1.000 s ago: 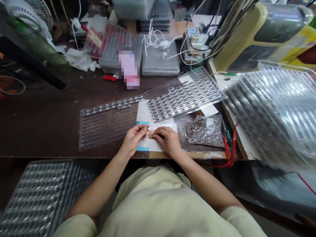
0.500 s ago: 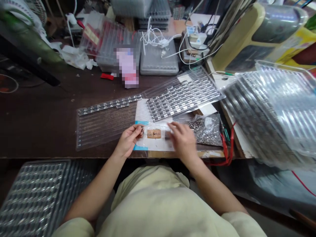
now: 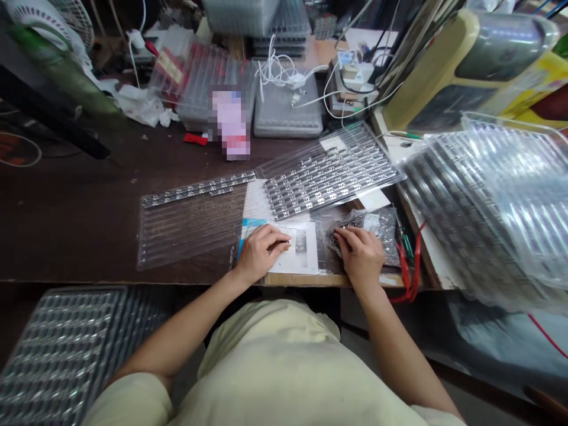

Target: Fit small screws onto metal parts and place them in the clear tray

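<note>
My left hand [image 3: 261, 253] rests on a white paper sheet [image 3: 306, 260] at the table's front edge, thumb and fingertips close together. I cannot tell whether they pinch anything. A small grey patch [image 3: 300, 241] lies just beyond those fingertips. My right hand [image 3: 361, 254] lies on a transparent plastic bag [image 3: 373, 228] of small metal parts, its fingers curled at the bag's near end. A transparent tray [image 3: 331, 171] holding rows of metal strips lies just above both hands. The brown pad does not show.
A second transparent tray [image 3: 190, 228] lies left of the paper on the dark wooden table [image 3: 75, 225]. A large stack of plastic trays [image 3: 488, 213] bulks at the right. Red wires [image 3: 410, 269] hang over the table's edge. A grey case [image 3: 288, 112] with white cables sits behind.
My right hand has moved right from the paper onto the bag. My left hand has slid right across the paper, and the brown pad no longer shows.
</note>
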Available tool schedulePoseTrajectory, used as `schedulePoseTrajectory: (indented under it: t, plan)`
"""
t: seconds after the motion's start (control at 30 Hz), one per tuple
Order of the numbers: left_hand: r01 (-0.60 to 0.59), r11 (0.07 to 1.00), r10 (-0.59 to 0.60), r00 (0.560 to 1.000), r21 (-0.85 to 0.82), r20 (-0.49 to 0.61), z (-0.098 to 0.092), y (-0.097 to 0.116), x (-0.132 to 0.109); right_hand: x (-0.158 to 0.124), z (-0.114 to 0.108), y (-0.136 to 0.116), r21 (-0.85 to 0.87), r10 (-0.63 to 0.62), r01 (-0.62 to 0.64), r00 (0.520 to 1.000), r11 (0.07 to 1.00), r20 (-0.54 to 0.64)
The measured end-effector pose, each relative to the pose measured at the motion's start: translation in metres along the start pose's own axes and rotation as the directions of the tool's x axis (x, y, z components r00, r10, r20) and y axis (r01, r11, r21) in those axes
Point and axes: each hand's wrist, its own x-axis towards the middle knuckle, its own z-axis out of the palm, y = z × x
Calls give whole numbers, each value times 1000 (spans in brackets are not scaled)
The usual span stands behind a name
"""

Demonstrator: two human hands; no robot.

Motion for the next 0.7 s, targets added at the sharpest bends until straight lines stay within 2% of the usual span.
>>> schedulePoseTrajectory:
  t: [0.2, 0.43, 0.6, 0.7]
  plan:
    - [4, 997, -4, 1000, 73, -6, 7, -6, -3, -3, 3, -2, 133, 96, -84, 992, 988, -86]
    - [34, 997, -36, 999, 68, 20, 8, -10, -2, -3, 1, -2, 190, 107, -87, 989, 978, -100]
    - [61, 997, -61, 998, 38, 19, 12, -6, -5, 2, -13, -7, 222, 100, -64, 983, 973, -154]
    - [51, 998, -52, 999, -21, -16, 7, 0, 0, 7, -23, -24, 350, 91, -45, 989, 936, -116]
